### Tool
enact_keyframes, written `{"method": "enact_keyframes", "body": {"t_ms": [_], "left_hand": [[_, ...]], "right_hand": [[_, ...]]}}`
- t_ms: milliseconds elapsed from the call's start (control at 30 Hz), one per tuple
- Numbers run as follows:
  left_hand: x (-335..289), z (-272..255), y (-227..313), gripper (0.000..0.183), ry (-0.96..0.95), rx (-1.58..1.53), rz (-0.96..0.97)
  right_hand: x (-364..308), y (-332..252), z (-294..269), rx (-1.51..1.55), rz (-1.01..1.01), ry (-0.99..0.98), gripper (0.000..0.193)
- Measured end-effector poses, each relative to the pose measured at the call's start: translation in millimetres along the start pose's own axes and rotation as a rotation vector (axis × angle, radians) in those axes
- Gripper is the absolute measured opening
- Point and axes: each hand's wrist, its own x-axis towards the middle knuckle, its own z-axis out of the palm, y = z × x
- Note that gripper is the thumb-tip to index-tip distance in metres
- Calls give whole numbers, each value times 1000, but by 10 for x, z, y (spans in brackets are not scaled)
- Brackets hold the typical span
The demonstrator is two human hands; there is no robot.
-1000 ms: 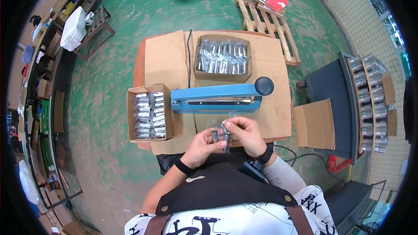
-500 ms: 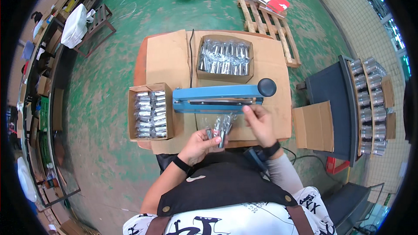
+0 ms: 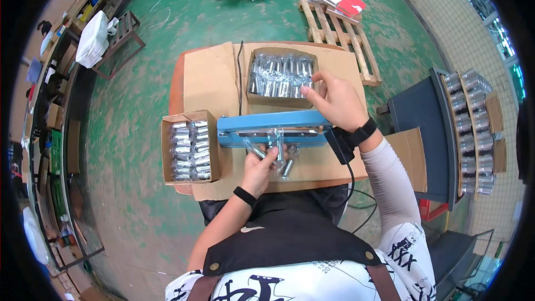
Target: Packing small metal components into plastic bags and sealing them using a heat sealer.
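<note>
My left hand is closed around several shiny metal tubes in clear plastic bags, just on the near side of a blue impulse heat sealer. One bagged tube slants down beside its fingers; whether it is held or lies on the cardboard I cannot tell. Beyond the sealer, my right hand reaches to the right end of a cardboard box packed with bagged tubes. Its thumb and index finger are apart, with nothing visible between them. That forearm hides the sealer's handle knob.
A second carton of bagged tubes stands left of the sealer on the cardboard-covered table. A black cabled block is by my right wrist. At the right, a dark cabinet adjoins stacked metal cylinders. Wooden pallets lie beyond.
My right hand has moved away from me, from the sealer's near side to the far box. My left hand has shifted slightly toward the sealer, and the held tubes have spread apart.
</note>
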Motion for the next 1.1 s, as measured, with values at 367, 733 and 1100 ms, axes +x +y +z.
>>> {"method": "enact_keyframes", "body": {"t_ms": [367,733,1100], "left_hand": [[57,7,-19,30,187,50,55],[-33,57,-13,47,224,-7,-5],[-125,-27,16,47,239,66,54]], "right_hand": [[-96,685,645,46,-1,48,17],[-92,712,677,78,116,13,13],[-148,554,568,175,136,114,12]]}}
